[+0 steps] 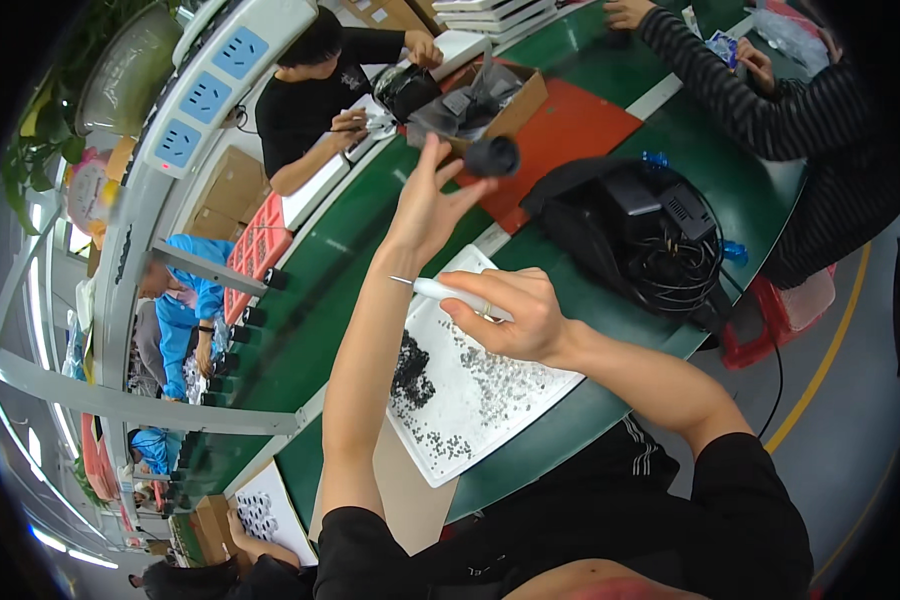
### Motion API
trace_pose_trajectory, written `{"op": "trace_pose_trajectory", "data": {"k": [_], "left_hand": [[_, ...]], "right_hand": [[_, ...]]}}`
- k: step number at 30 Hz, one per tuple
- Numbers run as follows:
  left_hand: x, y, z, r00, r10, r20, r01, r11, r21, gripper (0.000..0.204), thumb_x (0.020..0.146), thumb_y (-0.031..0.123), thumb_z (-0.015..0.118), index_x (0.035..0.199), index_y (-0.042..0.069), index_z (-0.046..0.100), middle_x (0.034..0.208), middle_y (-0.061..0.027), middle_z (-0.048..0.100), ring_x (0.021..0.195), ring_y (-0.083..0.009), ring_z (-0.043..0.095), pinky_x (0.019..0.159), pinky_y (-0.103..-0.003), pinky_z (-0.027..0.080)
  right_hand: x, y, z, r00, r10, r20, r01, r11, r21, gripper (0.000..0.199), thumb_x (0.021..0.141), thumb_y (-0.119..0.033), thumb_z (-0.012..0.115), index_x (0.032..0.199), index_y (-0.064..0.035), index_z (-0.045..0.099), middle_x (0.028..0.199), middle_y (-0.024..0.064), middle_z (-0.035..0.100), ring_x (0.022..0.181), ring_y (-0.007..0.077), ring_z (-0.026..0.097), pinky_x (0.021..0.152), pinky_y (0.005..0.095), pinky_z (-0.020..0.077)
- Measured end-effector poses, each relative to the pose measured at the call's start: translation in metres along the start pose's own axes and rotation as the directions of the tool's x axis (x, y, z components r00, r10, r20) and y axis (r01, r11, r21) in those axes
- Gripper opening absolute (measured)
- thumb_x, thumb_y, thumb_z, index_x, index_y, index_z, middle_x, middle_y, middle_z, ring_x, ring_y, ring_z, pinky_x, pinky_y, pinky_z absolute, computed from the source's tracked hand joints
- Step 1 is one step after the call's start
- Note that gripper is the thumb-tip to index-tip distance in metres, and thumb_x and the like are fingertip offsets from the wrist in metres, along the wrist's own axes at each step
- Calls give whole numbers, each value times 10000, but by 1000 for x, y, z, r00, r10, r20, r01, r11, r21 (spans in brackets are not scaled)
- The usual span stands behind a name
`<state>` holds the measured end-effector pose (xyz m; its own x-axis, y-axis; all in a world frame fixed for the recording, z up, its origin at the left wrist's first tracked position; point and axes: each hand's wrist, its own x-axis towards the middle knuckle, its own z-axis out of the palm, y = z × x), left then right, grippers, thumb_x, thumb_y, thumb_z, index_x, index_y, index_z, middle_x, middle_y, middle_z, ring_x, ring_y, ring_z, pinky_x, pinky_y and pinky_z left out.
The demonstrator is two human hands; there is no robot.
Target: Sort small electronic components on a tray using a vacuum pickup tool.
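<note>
While the green bench carries the stock, a black bag of corded adapters sits right of centre, within reach. White tray: flat before the person, small dark screws spread loose for picking. Left hand: arm extended, raised, fingertips pinching a black round part above the bench for inspection. Right hand: closed around a white pen-like driver, tip pointing left over the tray.

One white tray lay on the green table, strewn with small dark screws too many to count. There was one screwdriver, one black part, one cardboard box and three blue sockets.
</note>
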<state>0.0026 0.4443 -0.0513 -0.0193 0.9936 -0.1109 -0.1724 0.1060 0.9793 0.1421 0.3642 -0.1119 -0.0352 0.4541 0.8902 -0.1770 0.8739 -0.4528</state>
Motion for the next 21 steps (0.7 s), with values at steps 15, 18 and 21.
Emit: {"op": "trace_pose_trajectory", "data": {"k": [15, 18, 21], "left_hand": [[-42, -58, -153, 889, 112, -444, -54, 988, 142, 567, 988, 417, 536, 1305, -48, 465, 1277, -198, 546, 1193, -309, 561, 1027, -391, 450], [-76, -77, -244, 719, 482, -501, 144, 601, 786, 533, 966, 452, 542, 1211, -18, 590, 1261, -208, 584, 1168, -319, 581, 994, -409, 460], [-111, -116, -310, 641, 755, -136, 536, -314, 783, 520, 917, 482, 562, 1145, 26, 664, 1277, -220, 593, 1161, -346, 582, 975, -444, 455]], "right_hand": [[-4, 2, -4, 996, 53, 73, -52, 998, -20, 224, 776, -51, 755, 975, 35, 696, 631, 102, 640, 468, 173, 595, 437, 266, 429], [-5, 3, 5, 994, 47, 100, -49, 998, 26, 222, 772, -49, 754, 969, 35, 696, 647, 114, 648, 481, 186, 611, 446, 271, 442], [-6, 5, 2, 988, 12, 152, 0, 997, -76, 212, 765, -16, 726, 964, 46, 691, 758, 156, 687, 559, 218, 659, 502, 280, 490]]}}
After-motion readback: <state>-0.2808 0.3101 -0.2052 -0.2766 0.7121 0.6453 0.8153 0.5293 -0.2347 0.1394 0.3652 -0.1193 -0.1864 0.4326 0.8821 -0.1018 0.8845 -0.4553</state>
